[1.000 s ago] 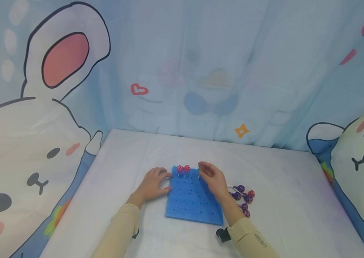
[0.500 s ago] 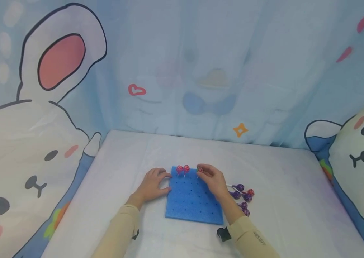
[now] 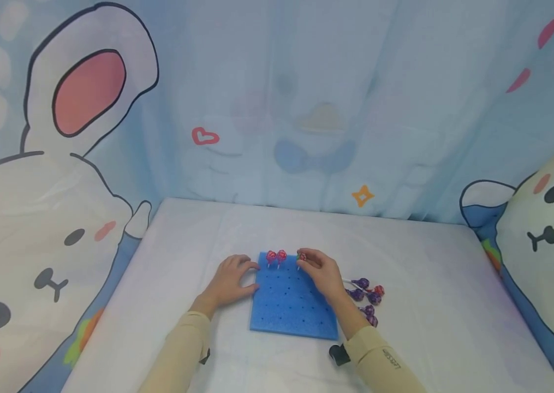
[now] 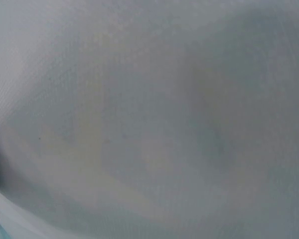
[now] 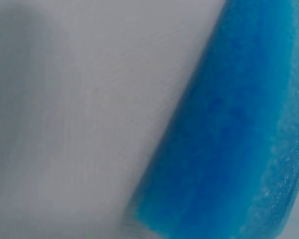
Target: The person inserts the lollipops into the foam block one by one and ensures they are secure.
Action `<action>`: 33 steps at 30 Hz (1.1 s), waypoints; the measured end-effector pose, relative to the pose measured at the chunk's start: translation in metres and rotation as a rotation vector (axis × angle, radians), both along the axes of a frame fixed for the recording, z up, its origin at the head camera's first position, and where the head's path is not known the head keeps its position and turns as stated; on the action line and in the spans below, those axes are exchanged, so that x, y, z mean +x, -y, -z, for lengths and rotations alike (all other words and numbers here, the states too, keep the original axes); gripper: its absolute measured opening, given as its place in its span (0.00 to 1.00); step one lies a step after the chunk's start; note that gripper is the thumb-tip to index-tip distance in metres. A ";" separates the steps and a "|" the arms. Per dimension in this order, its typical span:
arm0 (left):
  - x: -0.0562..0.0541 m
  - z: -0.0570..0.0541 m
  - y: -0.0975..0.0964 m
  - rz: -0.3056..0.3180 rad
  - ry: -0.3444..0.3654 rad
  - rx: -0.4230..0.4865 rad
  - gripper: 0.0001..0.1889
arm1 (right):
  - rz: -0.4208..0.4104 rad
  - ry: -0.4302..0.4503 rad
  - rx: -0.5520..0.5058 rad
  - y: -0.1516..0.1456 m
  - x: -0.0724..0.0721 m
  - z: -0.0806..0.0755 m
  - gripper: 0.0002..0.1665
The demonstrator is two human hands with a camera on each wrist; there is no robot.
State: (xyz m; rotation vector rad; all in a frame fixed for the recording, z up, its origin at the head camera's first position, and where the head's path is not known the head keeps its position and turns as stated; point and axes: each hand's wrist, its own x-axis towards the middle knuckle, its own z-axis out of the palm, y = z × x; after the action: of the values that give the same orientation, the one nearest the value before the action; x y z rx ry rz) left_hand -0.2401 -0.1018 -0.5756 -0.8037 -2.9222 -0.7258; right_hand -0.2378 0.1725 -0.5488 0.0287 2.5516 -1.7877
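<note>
A blue foam board dotted with small holes lies on the white table. Two lollipops, one red-and-pink and its neighbour, stand on white sticks along its far edge. My right hand reaches over the board's far right part and pinches a red-and-green lollipop by its head, stick pointing down to the foam. My left hand rests at the left edge of the board with thumb and fingers spread apart, fingertips right at the edge. The right wrist view shows only the board's blurred side.
Several loose lollipops, mostly purple with a red one, lie right of the board, partly behind my right forearm. A black object shows by the right cuff. Behind the table hangs a printed blue curtain.
My right hand has sunk slightly toward the board with the red-and-green lollipop. The left hand keeps its place at the board's edge. The whole head view has shifted a little.
</note>
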 end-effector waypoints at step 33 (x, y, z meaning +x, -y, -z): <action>0.000 -0.001 0.000 0.002 0.008 -0.004 0.24 | -0.028 -0.002 -0.042 -0.030 0.013 -0.017 0.34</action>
State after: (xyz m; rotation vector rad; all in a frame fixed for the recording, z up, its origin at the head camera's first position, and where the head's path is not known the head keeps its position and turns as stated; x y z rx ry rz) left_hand -0.2403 -0.1019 -0.5742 -0.8067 -2.9310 -0.7255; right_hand -0.2250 0.2027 -0.5318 -0.0101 2.5022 -1.8317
